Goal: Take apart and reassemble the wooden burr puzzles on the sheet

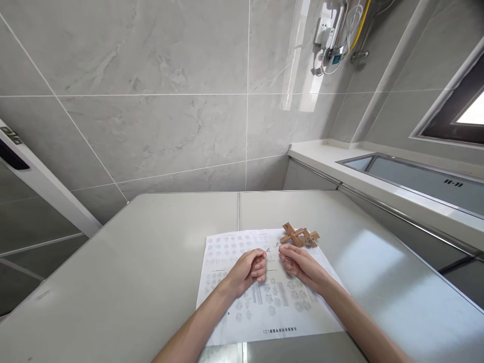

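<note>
My left hand (pixel 249 271) is closed just above a printed white sheet (pixel 223 333), with its fingers curled and thumb pressed on them. A tiny greyish bit (pixel 268 250) shows at its fingertips, too small to name. Facing it across a narrow gap, my right hand (pixel 300 264) pinches with thumb and forefinger, and a tiny thin piece (pixel 279 246) shows at the tips. Just beyond the right hand, several brown wooden strips (pixel 290 231) lie crossed over one another at the sheet's far right corner. Small drawings and rows of print cover the paper.
The sheet lies on a pale table (pixel 159 262) with a seam down its middle. A tiled wall (pixel 151 101) rises behind. To the right is a counter (pixel 313 154) with a sink (pixel 416 176); a white frame (pixel 49 186) stands at left.
</note>
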Tool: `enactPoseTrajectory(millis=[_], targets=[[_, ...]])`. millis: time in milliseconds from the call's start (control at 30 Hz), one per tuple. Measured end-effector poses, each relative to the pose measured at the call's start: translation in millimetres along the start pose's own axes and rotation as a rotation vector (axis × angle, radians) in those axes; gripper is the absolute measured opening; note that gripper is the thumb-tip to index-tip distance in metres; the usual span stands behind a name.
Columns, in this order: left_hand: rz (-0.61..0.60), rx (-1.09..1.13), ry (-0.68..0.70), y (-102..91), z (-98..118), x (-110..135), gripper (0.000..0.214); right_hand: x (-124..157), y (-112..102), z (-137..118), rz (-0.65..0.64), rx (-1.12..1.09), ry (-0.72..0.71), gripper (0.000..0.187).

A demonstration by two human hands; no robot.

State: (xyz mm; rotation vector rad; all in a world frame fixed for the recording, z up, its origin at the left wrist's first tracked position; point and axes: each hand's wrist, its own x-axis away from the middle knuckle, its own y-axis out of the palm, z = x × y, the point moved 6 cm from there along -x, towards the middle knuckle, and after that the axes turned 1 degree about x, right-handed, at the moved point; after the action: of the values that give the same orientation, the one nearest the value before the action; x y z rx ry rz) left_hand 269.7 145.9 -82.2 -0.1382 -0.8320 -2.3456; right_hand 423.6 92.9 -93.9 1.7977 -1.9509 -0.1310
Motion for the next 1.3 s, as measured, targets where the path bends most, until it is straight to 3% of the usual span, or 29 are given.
enactPoseTrajectory(millis=[1300], targets=[[0.021,0.043,-0.008,0.5,-0.7,-4.4,0.025,-1.6,-3.9,1.0,-0.029,0.009,-0.005,0.036]])
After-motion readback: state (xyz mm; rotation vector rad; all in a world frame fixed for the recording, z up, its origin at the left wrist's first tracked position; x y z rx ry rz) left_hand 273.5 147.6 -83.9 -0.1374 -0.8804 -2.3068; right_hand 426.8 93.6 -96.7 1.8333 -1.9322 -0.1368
